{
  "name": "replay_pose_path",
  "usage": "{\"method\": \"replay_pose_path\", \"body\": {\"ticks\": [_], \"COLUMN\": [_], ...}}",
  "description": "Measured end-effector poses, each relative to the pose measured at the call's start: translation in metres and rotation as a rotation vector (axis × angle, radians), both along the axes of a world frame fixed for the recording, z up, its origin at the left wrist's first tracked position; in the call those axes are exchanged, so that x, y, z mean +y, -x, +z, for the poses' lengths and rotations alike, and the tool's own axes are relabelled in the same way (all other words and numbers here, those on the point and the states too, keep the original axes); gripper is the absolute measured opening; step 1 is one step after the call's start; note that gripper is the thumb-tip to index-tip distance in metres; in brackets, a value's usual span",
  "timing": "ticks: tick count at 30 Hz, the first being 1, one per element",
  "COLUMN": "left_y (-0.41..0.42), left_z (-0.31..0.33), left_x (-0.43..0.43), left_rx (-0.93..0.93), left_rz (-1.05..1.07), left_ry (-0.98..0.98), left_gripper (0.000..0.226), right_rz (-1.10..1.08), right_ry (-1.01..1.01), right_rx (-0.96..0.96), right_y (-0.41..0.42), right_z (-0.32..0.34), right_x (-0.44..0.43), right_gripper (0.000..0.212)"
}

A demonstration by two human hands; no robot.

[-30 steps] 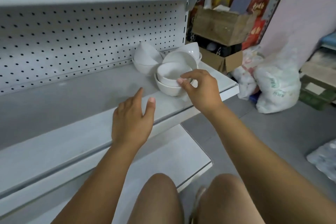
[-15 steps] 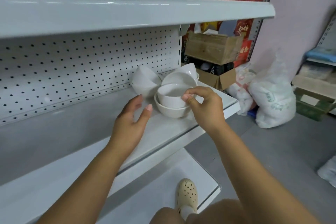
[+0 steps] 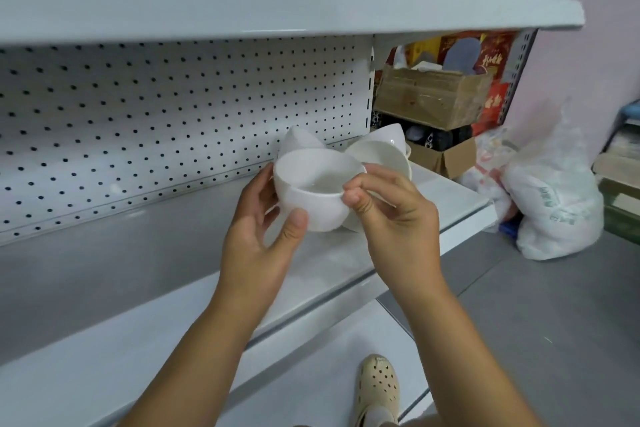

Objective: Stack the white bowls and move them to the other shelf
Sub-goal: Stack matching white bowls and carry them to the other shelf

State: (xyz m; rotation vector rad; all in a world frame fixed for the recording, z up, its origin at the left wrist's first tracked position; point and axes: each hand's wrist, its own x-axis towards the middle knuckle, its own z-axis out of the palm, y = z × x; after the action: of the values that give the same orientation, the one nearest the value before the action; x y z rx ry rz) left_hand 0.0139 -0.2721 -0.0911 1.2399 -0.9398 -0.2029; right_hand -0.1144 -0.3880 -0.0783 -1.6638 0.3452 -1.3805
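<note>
We are holding a white bowl (image 3: 313, 191) upright between both hands, over the right part of the middle shelf (image 3: 138, 274) and near its front edge. Our left hand (image 3: 261, 236) is cupping the bowl's left side: the thumb is pressing on the front wall low down, and the fingers are curling round the far side, mostly hidden behind it. Our right hand (image 3: 398, 222) is pinching the right rim between thumb and forefinger, with the other fingers loosely curled beneath. A sliver of a second bowl (image 3: 351, 225) is peeking out just under the held one on its right; we cannot tell whether the two are touching. Behind them, the other bowls (image 3: 382, 153) are crowding the back right corner of the same shelf against the pegboard (image 3: 173, 107), one of them lying upturned (image 3: 298, 140) and another leaning tilted at the shelf's end. The top shelf (image 3: 242, 10) is jutting out above our hands, and the bottom shelf (image 3: 322, 360) is showing below, between our forearms. A pale perforated shoe (image 3: 378, 386) is standing beside the bottom shelf's edge. Off to the right, past the end of the shelving, cardboard boxes (image 3: 433, 97) are sitting stacked, with red cartons behind them, and a white plastic bag (image 3: 554, 204) is slumping on the grey floor (image 3: 554, 322).
</note>
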Motion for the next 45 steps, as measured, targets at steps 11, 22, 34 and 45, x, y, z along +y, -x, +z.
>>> {"method": "replay_pose_path", "body": {"ticks": [11, 22, 34, 45], "left_y": [-0.04, -0.046, -0.061, -0.059], "left_z": [-0.001, -0.004, -0.01, -0.01], "left_x": [0.042, 0.042, 0.033, 0.032], "left_rx": [-0.006, 0.098, 0.181, 0.239], "left_rz": [0.081, 0.253, 0.257, 0.205], "left_ry": [-0.165, -0.172, -0.174, -0.247], "left_gripper": [0.051, 0.042, 0.046, 0.054], "right_rz": [0.147, -0.091, -0.184, -0.279], "right_ry": [-0.143, -0.049, 0.35, 0.376], "right_rx": [0.121, 0.255, 0.996, 1.167], "right_y": [-0.029, -0.049, -0.116, -0.152], "right_z": [-0.017, 0.029, 0.075, 0.076], "right_x": [0.03, 0.019, -0.052, -0.077], "right_gripper": [0.019, 0.031, 0.065, 0.046]}}
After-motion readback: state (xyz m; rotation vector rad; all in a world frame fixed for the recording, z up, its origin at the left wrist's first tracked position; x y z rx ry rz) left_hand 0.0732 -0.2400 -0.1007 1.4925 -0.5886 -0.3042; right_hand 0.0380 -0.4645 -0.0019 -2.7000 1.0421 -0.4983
